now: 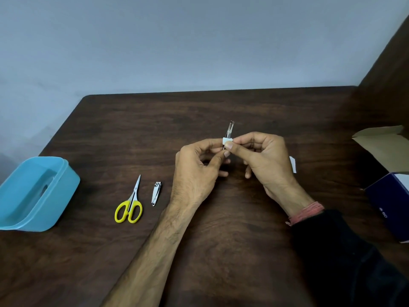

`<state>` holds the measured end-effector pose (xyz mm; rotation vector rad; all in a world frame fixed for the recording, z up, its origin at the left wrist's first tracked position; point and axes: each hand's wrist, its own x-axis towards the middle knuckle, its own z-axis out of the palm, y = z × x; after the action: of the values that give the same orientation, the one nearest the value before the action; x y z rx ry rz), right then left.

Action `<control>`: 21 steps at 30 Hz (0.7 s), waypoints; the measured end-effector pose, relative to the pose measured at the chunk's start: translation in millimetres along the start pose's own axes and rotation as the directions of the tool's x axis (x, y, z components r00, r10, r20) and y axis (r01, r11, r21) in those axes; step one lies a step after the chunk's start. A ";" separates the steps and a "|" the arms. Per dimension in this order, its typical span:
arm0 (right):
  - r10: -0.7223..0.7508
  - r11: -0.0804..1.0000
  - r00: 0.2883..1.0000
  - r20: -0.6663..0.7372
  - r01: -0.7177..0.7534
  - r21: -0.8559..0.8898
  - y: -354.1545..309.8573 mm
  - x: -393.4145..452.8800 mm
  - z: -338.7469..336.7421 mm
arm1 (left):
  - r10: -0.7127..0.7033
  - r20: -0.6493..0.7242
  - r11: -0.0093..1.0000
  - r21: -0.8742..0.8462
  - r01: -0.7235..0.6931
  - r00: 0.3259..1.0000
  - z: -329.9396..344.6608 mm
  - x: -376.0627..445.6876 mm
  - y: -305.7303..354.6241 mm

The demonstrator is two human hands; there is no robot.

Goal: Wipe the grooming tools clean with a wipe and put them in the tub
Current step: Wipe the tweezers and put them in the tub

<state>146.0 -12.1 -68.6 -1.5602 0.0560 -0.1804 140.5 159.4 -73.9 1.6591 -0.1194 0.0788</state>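
Both hands meet above the middle of the tabletop (221,229), and between them stands a slim metal tool, apparently tweezers (230,129), its two thin arms pointing up and away from the person. The right hand (263,161) has its grip clamped on a small folded white wipe (227,141), thumb and forefinger pinching the wipe around the tool's shaft at about its mid-length. The left hand (197,171) has its grip clamped on the lower end of the tweezers, pinching it between thumb and fingertips just below the wipe, so the two pinches nearly touch. The remaining fingers of both hands are curled loosely inward. A band of reddish thread (306,212) circles the right wrist, above a dark sleeve (345,258); the left forearm is bare. To the left of the hands, flat on the wood, lies a small silver nail clipper (156,193), and just beside it, further left, a pair of scissors with yellow handles (130,204), blades pointing away from the person. Well apart from these, at the left edge of the tabletop, sits the blue tub (66,187), open on top. A scrap of white paper (293,164) peeks out behind the right hand, and at the far right stand an open cardboard box (385,145) and a dark blue box (389,202).
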 end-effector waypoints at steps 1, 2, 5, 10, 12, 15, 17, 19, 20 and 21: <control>-0.001 1.000 1.000 0.012 0.001 -0.009 -0.1 0.0 -0.2 | -0.001 0.001 1.000 -0.001 0.001 1.000 -0.2 0.2 -0.5; -0.001 1.000 1.000 0.001 0.001 -0.013 0.5 0.4 -0.1 | -0.003 0.004 1.000 0.001 0.003 1.000 0.1 0.2 -0.7; 0.003 1.000 0.995 -0.095 -0.002 0.009 2.5 2.3 -1.3 | -0.017 0.002 1.000 0.004 0.017 1.000 2.0 1.0 -0.7; -0.021 0.997 1.000 0.007 0.022 -0.080 1.1 -0.3 -1.8 | -0.015 0.007 1.000 0.005 0.015 1.000 -0.9 1.9 -1.2; -0.011 0.999 1.000 -0.024 0.010 -0.050 1.7 0.3 -1.4 | -0.021 0.014 1.000 0.006 0.021 1.000 0.0 1.8 -1.6; 0.006 1.000 0.996 -0.088 -0.007 -0.007 2.0 2.2 -2.4 | -0.028 0.028 0.999 0.022 0.028 0.999 1.8 1.5 -2.1; -0.002 0.999 0.999 -0.033 0.001 -0.053 2.0 2.6 -2.5 | -0.023 0.036 0.999 0.029 0.022 0.999 -0.2 1.3 -1.4; -0.017 0.995 1.000 0.006 0.017 -0.101 2.6 1.1 -1.0 | 0.000 0.057 0.999 0.051 -0.003 0.998 -2.0 1.4 -0.5; -0.019 0.995 1.000 -0.015 0.018 -0.098 3.2 1.2 -0.5 | 0.014 0.073 0.998 0.064 -0.019 0.997 -2.1 1.5 0.0; -0.016 0.996 0.999 -0.049 0.012 -0.084 3.6 1.7 -0.1 | 0.024 0.086 0.997 0.071 -0.030 0.996 -2.0 1.6 0.3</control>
<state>148.0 -12.5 -72.1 -1.6402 0.0926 -0.2304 142.1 161.3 -73.2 1.7336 -0.2057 0.0336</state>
